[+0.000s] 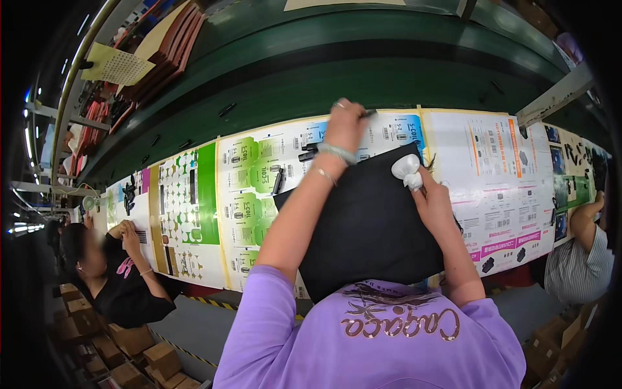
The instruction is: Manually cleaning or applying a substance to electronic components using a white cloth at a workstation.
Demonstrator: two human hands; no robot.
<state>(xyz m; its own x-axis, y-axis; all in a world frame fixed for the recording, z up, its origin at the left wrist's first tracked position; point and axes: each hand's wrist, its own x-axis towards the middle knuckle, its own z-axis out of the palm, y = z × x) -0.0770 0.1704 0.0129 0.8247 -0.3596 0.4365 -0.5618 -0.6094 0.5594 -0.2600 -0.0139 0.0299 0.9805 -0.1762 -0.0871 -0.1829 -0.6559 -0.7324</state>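
Note:
At the far edge of the bench, my left hand [346,123] is closed around a small dark stick-shaped piece [368,114], slightly blurred. My right hand [433,198] pinches a bunched white cloth [407,170] between thumb and fingers, near the right edge of a black cloth [366,220]. That black cloth spreads over the bench top and down toward my purple shirt. Several short black tube-like pieces [279,181] lie left of it, some partly behind my left forearm. More black pieces [414,148] sit just beyond the white cloth.
Printed sheets [479,168] cover the bench. Beyond it runs a green conveyor belt [272,84] with a few dark pieces [227,109] on it. Co-workers sit at left [123,272] and right [576,259]. A metal post [557,97] stands at right; cardboard boxes [133,340] are stacked lower left.

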